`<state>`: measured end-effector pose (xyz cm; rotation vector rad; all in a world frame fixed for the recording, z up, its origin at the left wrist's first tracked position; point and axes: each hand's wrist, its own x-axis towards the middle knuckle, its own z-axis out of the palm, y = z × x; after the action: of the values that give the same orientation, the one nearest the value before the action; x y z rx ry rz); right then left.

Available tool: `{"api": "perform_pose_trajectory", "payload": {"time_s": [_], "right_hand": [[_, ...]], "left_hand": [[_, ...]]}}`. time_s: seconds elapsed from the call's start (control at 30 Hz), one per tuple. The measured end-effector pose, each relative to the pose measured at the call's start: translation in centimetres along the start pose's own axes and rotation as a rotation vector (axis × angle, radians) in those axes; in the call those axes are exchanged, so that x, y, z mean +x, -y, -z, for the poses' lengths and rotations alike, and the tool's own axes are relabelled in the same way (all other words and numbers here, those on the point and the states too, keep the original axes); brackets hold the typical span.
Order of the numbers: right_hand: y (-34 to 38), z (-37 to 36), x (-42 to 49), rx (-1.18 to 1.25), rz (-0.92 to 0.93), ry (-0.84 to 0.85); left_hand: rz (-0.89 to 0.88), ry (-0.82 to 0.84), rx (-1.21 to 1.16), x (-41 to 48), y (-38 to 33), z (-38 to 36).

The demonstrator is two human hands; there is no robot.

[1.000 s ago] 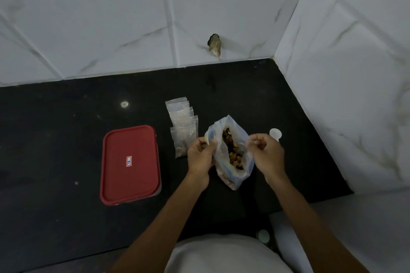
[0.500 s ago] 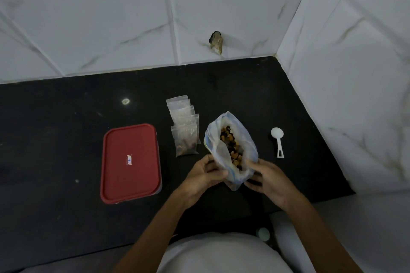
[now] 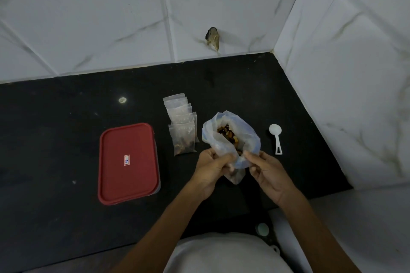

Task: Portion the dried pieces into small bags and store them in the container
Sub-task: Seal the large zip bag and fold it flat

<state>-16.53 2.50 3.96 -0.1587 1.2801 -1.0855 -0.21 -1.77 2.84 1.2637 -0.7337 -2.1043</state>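
Observation:
A large clear plastic bag (image 3: 246,135) stands open on the black counter, with brown and orange dried pieces (image 3: 228,135) showing in its mouth. My left hand (image 3: 213,169) and my right hand (image 3: 267,171) pinch its near rim from both sides. Left of the bag lie several small zip bags (image 3: 180,122) in an overlapping row; the nearest holds some dried pieces. A container with a shut red lid (image 3: 128,162) sits further left. A white plastic spoon (image 3: 276,137) lies to the right of the bag.
The black counter (image 3: 55,130) ends at white tiled walls behind and on the right (image 3: 355,72). A broken spot (image 3: 213,38) marks the back wall. My white shirt fills the bottom of the view.
Both hands have dropped from the bag's upper rim to its near edge, low on the bag. The bag's mouth now stands wider open. The spoon, hidden before behind my right hand, is in sight.

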Motion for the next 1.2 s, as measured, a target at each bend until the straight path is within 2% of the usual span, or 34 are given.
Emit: {"api": "perform_pose_trajectory", "payload": {"time_s": [0.07, 0.13, 0.17, 0.23, 0.33, 0.47, 0.6, 0.73, 0.8, 0.83, 0.93, 1.0, 1.03, 1.1, 1.2], "right_hand": [[-0.4, -0.1, 0.4, -0.043, 0.005, -0.104], [-0.7, -0.2, 0.6, -0.23, 0.02, -0.24], [-0.8, -0.3, 0.7, -0.354, 0.051, -0.308], [-0.5, -0.5, 0.6, -0.484, 0.106, -0.369], [0.3, -0.9, 0.0, -0.397, 0.084, -0.307], [0.6, -0.4, -0.4, -0.092, -0.001, -0.006], [0.2, 0.2, -0.2, 0.126, 0.009, 0.176], [-0.1, -0.1, 0.3, 0.129, 0.053, 0.092], [-0.2, -0.4, 0.2, 0.036, 0.072, 0.001], [-0.2, -0.6, 0.1, -0.104, 0.089, -0.077], [-0.9, -0.7, 0.3, -0.797, 0.219, -0.364], [-1.2, -0.7, 0.6, -1.034, 0.391, -0.394], [-1.2, -0.8, 0.7, -1.068, 0.424, -0.386], [-0.6, -0.5, 1.0, -1.061, 0.335, -0.328], [0.8, -0.2, 0.8, -0.829, 0.157, -0.211]], "left_hand": [[0.103, -0.144, -0.067, 0.3, 0.2, -1.0], [0.186, -0.297, -0.123, 0.6, 0.7, -1.4], [0.194, -0.326, -0.108, 0.6, 0.9, -1.5], [0.188, -0.283, 0.013, 0.4, 0.7, -1.3], [0.163, -0.068, 0.101, -0.2, -0.4, -0.1], [0.054, 0.183, 0.005, -0.2, -0.3, 2.0], [-0.03, 0.144, 0.034, -0.2, -0.1, 1.7], [-0.054, 0.063, 0.001, -0.2, -0.2, 0.6], [-0.031, -0.041, 0.014, -0.1, -0.1, 0.0], [-0.016, -0.123, 0.064, 0.0, 0.1, -0.4], [0.004, -0.316, 0.253, -0.3, 1.4, -1.5], [-0.07, -0.347, 0.348, -0.5, 2.3, -1.9], [-0.096, -0.351, 0.398, -0.4, 2.4, -1.9], [-0.078, -0.345, 0.437, 0.0, 1.8, -1.1], [0.054, -0.344, 0.214, 1.0, -0.2, 0.6]]}}
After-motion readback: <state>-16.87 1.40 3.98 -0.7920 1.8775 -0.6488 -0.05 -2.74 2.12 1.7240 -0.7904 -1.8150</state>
